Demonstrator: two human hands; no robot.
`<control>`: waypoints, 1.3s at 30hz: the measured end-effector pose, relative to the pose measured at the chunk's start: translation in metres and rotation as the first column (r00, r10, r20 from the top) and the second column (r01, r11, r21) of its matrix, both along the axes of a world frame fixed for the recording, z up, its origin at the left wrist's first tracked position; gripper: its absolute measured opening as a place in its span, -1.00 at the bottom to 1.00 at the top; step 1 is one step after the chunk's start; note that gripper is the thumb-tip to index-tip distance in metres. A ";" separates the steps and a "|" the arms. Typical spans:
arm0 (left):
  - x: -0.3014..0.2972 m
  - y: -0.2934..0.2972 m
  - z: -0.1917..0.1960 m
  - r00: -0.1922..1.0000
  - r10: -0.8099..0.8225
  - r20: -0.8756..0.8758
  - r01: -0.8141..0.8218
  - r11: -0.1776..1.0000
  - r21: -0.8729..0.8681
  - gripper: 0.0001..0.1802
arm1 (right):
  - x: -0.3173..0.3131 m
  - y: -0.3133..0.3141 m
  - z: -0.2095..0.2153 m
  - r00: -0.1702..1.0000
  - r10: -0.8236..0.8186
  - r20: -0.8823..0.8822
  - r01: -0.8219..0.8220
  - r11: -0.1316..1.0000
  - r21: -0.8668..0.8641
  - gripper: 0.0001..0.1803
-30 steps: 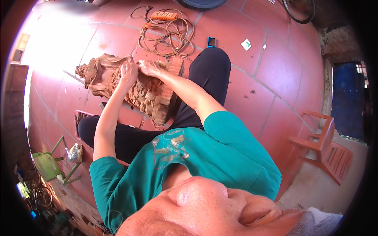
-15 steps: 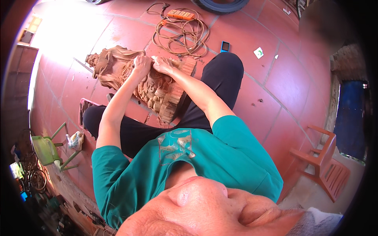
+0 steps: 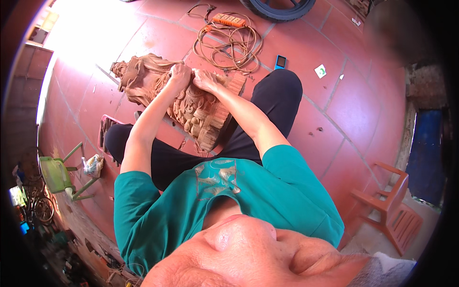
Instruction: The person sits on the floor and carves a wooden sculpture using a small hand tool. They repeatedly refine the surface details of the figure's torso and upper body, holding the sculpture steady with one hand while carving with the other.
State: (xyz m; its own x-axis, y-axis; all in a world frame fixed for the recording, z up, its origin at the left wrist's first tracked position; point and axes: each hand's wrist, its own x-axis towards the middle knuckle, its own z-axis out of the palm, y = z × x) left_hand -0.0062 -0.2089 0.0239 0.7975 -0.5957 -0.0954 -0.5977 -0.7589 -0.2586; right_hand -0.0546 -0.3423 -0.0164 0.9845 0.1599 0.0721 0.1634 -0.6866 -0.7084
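Note:
A brown carved wooden statue (image 3: 154, 79) lies on the tiled floor between my bent legs, its narrow end to the far left and its broad, ridged base (image 3: 215, 125) toward me at the right. My left hand (image 3: 180, 76) is closed at the upper middle of the carving, knuckles up. Just right of it, my right hand (image 3: 204, 80) rests on the carving nearer the base, its fingers curled. The two hands nearly meet. Whatever lies between or under their fingers is too small or hidden to name.
Beyond the statue lie a coiled cable and an orange power strip (image 3: 229, 19). A blue-edged handheld device (image 3: 280, 62) and a white card (image 3: 320, 71) are right of it. A wheel (image 3: 279, 8) stands at the back, a green chair (image 3: 56, 174) at left, a brown plastic chair (image 3: 389, 205) at right.
The whole view has shifted slightly, moving the scene a little to the right. Both hands stay closed at about the same part of the carving, with a slightly wider gap between them.

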 end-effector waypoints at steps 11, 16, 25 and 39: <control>0.014 -0.003 0.000 0.999 0.042 -0.021 -0.042 0.999 0.028 -0.79 | -0.003 0.000 0.016 0.998 -0.001 -0.061 -0.001 0.999 -0.038 -0.75; 0.012 -0.003 0.009 0.981 0.167 -0.102 -0.160 0.984 0.080 -0.78 | -0.004 0.002 0.011 1.000 -0.008 -0.017 0.009 0.999 0.044 -0.72; 0.016 0.005 0.007 0.988 0.144 -0.060 -0.144 0.990 0.003 -0.78 | -0.001 0.007 -0.001 0.999 -0.014 0.029 0.015 1.000 -0.014 -0.79; 0.020 0.022 -0.021 0.987 0.160 0.003 -0.159 0.984 -0.082 -0.75 | 0.009 0.017 -0.016 0.998 0.038 -0.047 -0.037 0.999 0.032 -0.69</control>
State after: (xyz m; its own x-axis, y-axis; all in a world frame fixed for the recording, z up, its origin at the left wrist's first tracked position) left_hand 0.0137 -0.1873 0.0030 0.8837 -0.4659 -0.0439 -0.4649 -0.8632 -0.1970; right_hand -0.0461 -0.3254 -0.0326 0.9803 0.1954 0.0304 0.1541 -0.6581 -0.7370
